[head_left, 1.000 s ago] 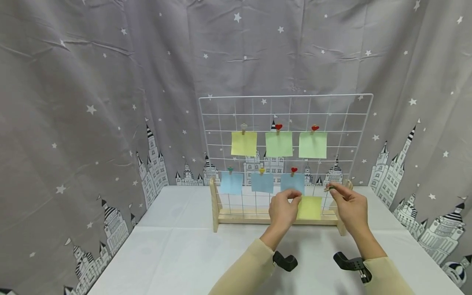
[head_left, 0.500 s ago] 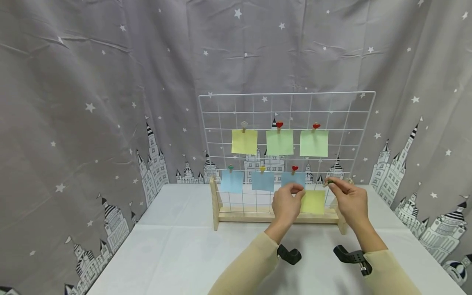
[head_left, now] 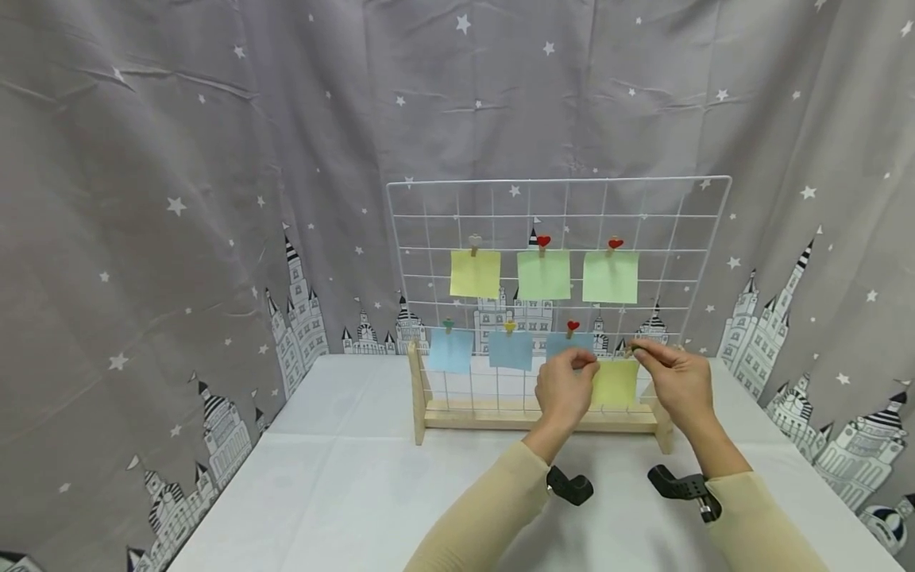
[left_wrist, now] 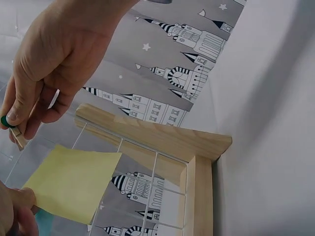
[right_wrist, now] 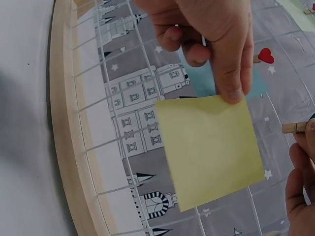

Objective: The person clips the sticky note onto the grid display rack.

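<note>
My left hand (head_left: 567, 387) pinches the left edge of a yellow sticky note (head_left: 616, 384), held up in front of the wire grid (head_left: 557, 181) at its lower right. In the right wrist view the note (right_wrist: 211, 152) hangs from the thumb and fingertips, its other corners free. Just above the note's right side, my right hand (head_left: 677, 381) pinches a small wooden clothespin (left_wrist: 18, 138) with a green ornament (left_wrist: 6, 121). The clothespin (right_wrist: 294, 128) appears apart from the note in the right wrist view.
Clipped on the grid are an upper row of one yellow note (head_left: 475, 273) and two green notes (head_left: 544, 275), and a lower row of blue notes (head_left: 511, 351). A wooden stand (head_left: 472, 416) holds the grid on a white-covered table (head_left: 343, 477), before a grey curtain (head_left: 214, 119).
My left hand has moved right and upward with the yellow note, bringing it closer to the clothespin. The right hand has hardly moved, still holding the clothespin.
</note>
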Action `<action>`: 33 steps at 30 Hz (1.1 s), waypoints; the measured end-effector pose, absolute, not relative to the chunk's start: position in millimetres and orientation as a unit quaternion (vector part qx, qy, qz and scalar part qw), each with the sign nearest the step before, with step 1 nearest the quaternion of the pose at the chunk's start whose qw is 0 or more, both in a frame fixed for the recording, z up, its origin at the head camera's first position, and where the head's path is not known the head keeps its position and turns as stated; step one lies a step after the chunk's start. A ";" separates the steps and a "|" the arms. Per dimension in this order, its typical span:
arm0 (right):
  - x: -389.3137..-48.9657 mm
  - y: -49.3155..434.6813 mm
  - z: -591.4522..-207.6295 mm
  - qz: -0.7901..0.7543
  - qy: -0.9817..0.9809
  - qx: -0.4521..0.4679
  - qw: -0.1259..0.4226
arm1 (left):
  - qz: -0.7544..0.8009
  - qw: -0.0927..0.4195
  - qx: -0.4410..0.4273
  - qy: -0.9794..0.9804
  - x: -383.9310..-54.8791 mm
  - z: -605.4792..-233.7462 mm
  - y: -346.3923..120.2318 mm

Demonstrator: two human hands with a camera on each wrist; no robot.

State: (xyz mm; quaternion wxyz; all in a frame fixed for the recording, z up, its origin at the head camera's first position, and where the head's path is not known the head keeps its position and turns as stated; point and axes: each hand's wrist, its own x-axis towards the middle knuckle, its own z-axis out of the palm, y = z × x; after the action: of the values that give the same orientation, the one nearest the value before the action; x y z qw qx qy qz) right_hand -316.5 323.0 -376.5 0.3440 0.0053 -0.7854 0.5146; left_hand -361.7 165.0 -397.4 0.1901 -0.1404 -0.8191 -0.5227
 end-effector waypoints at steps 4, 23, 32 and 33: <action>-316.3 327.1 -375.7 0.510 -0.787 0.023 0.347 | -0.529 0.190 -0.141 -0.815 -362.3 -392.7 169.5; -321.0 334.6 -364.6 0.458 -0.824 0.001 0.334 | -0.530 0.193 -0.134 -0.815 -364.6 -378.1 186.8; -326.0 338.6 -353.7 0.449 -0.838 0.007 0.309 | -0.539 0.205 -0.136 -0.805 -367.5 -379.1 193.0; -326.5 339.1 -353.1 0.446 -0.841 0.006 0.306 | -0.540 0.208 -0.136 -0.804 -367.8 -379.5 193.5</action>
State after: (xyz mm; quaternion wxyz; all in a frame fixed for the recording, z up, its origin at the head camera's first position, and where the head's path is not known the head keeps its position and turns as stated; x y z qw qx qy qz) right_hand -326.5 339.1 -353.1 0.3056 0.0062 -0.8415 0.4455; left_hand -367.8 193.5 -379.5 0.2083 -0.1355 -0.8040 -0.5402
